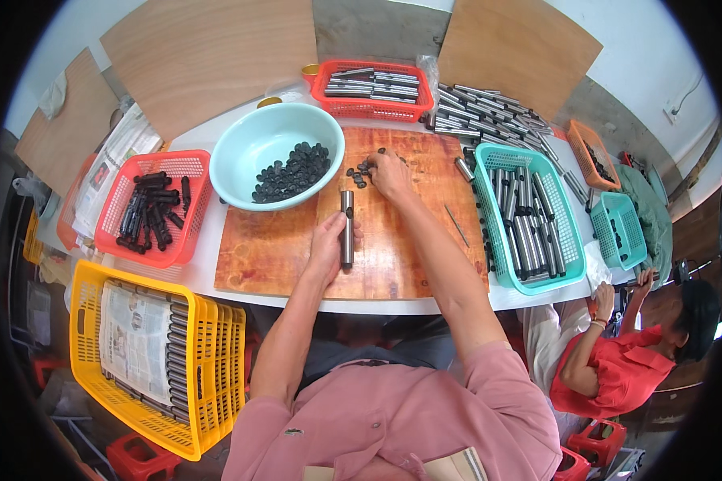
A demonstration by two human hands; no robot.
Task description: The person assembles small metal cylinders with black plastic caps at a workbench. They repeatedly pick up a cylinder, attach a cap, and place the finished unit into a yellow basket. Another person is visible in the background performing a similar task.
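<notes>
My left hand [326, 247] is closed around a shiny metal tube [346, 231], which stands nearly in line with my forearm and has a dark hole near its far end. Beyond it, my right hand [389, 174] bends its fingers down over a small heap of black caps [359, 174] on the wooden board [281, 252]. Its fingertips are curled together, and whatever lies between them is hidden. A light blue basin [225, 172] holding many similar black caps stands left of the heap, partly over the board.
A green basket [573, 240] of metal tubes is at the right, with loose tubes [489, 116] piled behind. Red baskets [204, 172] [377, 112] stand left and far. Stacked yellow crates [217, 345] are near left. A thin rod [457, 224] lies on the board. A co-worker [618, 361] sits at right.
</notes>
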